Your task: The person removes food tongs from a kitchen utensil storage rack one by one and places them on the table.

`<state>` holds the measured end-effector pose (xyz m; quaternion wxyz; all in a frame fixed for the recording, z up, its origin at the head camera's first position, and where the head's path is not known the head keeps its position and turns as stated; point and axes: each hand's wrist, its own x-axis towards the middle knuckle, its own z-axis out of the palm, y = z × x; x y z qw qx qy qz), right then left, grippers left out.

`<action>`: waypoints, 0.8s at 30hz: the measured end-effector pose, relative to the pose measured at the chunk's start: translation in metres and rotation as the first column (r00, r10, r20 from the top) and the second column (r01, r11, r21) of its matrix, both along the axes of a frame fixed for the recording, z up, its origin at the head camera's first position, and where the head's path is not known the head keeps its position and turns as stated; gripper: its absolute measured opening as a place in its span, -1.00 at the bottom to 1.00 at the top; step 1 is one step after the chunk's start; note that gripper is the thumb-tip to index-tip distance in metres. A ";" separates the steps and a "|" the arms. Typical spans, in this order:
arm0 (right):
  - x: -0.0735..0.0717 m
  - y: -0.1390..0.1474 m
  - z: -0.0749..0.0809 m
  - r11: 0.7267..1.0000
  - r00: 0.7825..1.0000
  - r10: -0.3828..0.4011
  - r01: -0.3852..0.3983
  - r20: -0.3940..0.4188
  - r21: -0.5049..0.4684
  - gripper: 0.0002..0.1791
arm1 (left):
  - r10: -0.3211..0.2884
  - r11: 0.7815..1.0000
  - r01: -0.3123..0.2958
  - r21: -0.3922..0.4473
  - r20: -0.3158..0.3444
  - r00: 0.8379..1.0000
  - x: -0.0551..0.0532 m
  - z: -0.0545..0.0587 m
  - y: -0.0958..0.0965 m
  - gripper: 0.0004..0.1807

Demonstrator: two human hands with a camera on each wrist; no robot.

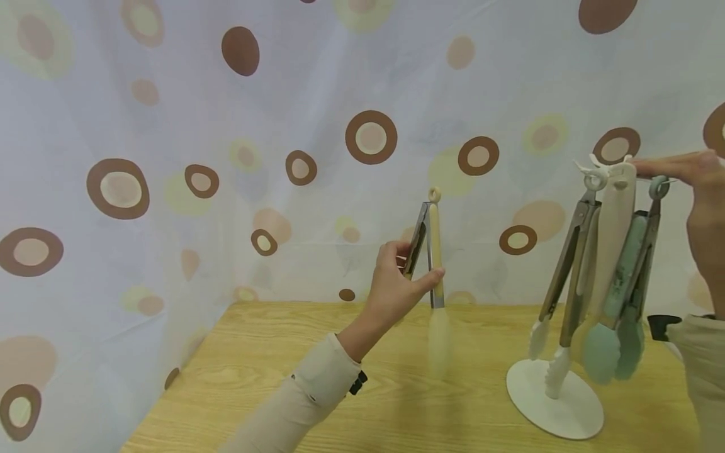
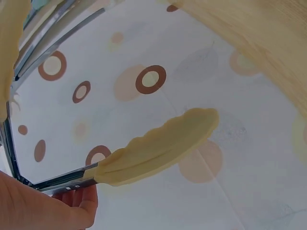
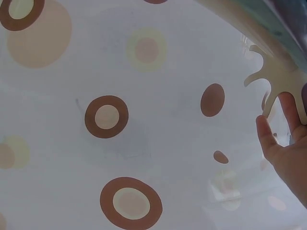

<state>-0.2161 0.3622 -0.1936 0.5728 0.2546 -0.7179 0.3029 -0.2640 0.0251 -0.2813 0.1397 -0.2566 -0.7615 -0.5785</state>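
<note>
My left hand [image 1: 391,286] grips a pair of tongs [image 1: 435,245] with pale yellow handle and tips, held upright above the table, ring end up, arms spread. In the left wrist view, one scalloped yellow tip [image 2: 158,152] extends from the hand. On the right stands a utensil rack with hooks [image 1: 603,167] on top and a round white base [image 1: 566,412]. White-tipped tongs [image 1: 578,270] and mint-green tongs [image 1: 623,277] hang from it. My right hand [image 1: 705,189] touches the rack's top with extended fingers; the right wrist view shows its thumb against a hook.
The wooden table [image 1: 272,377] lies below both hands. A pale curtain [image 1: 317,75] with brown and beige ovals hangs behind it. Behind the hanging tongs, near my right sleeve, is a black item [image 1: 663,326], partly hidden.
</note>
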 end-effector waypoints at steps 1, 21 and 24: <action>0.000 0.001 0.000 1.000 1.000 -0.015 0.015 -0.005 0.012 -0.55 | 0.013 1.000 -0.013 -0.010 0.007 1.000 0.000 -0.001 -0.003 -0.43; 0.008 0.006 0.013 0.873 0.888 -0.448 0.410 0.103 0.263 -0.55 | 0.195 0.969 -0.180 -0.170 0.075 0.978 -0.009 -0.025 -0.057 -0.39; 0.008 0.006 0.013 0.868 0.879 -0.460 0.416 0.125 0.272 -0.55 | 0.221 0.960 -0.202 -0.197 0.082 0.972 -0.011 -0.027 -0.061 -0.39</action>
